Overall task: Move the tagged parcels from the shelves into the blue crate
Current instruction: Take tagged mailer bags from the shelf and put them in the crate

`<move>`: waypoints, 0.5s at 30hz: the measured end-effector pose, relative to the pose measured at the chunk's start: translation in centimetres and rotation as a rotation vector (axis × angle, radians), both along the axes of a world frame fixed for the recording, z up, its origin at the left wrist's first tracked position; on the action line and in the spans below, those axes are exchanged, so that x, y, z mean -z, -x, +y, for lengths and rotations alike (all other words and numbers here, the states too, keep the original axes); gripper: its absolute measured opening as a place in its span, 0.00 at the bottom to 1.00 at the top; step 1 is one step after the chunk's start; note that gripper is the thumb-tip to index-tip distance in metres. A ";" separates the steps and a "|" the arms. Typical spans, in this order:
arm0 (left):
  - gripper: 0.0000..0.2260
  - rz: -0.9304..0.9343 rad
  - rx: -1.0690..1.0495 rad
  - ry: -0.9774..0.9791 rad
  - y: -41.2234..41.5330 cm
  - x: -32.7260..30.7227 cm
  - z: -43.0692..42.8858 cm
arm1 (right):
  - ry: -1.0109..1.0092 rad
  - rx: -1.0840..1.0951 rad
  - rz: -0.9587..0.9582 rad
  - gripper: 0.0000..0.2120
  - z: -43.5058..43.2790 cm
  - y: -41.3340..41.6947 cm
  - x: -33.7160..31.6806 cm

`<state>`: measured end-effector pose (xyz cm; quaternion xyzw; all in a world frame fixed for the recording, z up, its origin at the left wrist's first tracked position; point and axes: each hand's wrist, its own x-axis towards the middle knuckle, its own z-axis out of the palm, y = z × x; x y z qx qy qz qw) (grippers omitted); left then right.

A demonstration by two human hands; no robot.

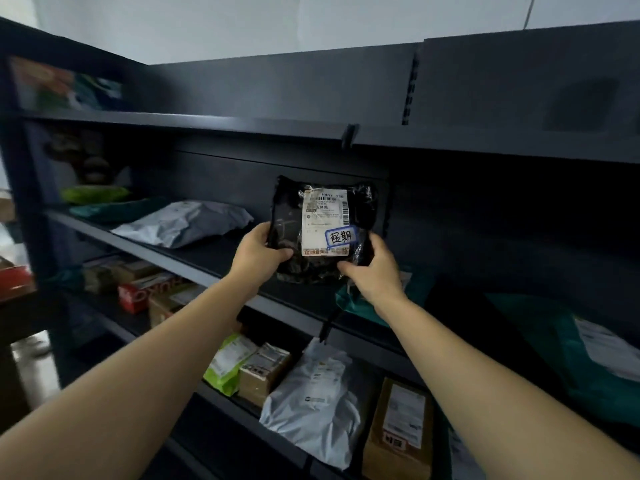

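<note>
Left hand (258, 252): fingers curled round black parcel (322, 230)
Right hand (372, 268): pinching parcel's lower right corner
Tag (341, 236): white, on label

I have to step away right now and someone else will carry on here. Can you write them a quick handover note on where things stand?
Left hand: grips the lower left edge of the black plastic parcel with a white shipping label.
Right hand: grips its lower right corner.
The parcel is held upright in front of the dark metal middle shelf; a blue-edged handwritten tag shows on its label.
Done: this tagged parcel is in hand.
Left: carry it to the blue crate, which is not in view, then check the rest, such as the grey plastic mailer on the same shelf, for tags.
</note>
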<state>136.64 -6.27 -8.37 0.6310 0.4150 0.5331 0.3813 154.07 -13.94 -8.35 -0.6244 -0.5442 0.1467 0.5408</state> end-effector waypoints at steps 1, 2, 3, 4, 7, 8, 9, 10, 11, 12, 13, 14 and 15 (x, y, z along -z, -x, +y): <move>0.18 -0.005 -0.023 0.004 1.6 0.0 0.1 | 0.003 -0.033 -0.012 0.32 0.4 1.4 -0.1; 0.17 0.001 -0.050 0.014 3.3 0.0 0.0 | 0.008 -0.061 -0.023 0.32 0.6 2.9 -0.2; 0.18 0.009 -0.080 0.025 5.1 0.1 0.1 | 0.013 -0.088 -0.030 0.32 1.0 4.5 -0.3; 0.18 0.018 -0.110 0.034 7.0 0.2 0.0 | 0.019 -0.112 -0.036 0.31 1.3 6.2 -0.3; 0.19 0.021 -0.183 0.050 13.0 0.6 -0.1 | 0.023 -0.179 -0.058 0.29 2.9 11.6 -0.1; 0.19 0.024 -0.209 0.060 15.0 0.7 -0.3 | 0.030 -0.203 -0.068 0.29 3.4 13.5 0.1; 0.19 0.024 -0.234 0.070 17.1 0.9 -0.4 | 0.042 -0.224 -0.080 0.29 3.9 15.5 0.3; 0.19 0.025 -0.258 0.075 19.2 1.0 -0.6 | 0.051 -0.243 -0.096 0.29 4.3 17.5 0.5; 0.19 0.029 -0.286 0.078 21.3 1.2 -0.7 | 0.061 -0.262 -0.110 0.30 4.8 19.6 0.8; 0.19 0.038 -0.313 0.081 23.4 1.4 -1.0 | 0.070 -0.279 -0.119 0.30 5.1 21.6 1.0; 0.19 0.044 -0.340 0.086 25.6 1.6 -1.2 | 0.078 -0.295 -0.129 0.31 5.5 23.7 1.3; 0.19 0.050 -0.364 0.095 27.7 1.9 -1.5 | 0.080 -0.313 -0.139 0.31 5.8 25.8 1.6; 0.19 0.056 -0.387 0.102 29.8 2.2 -1.8 | 0.085 -0.329 -0.150 0.31 6.2 27.9 2.0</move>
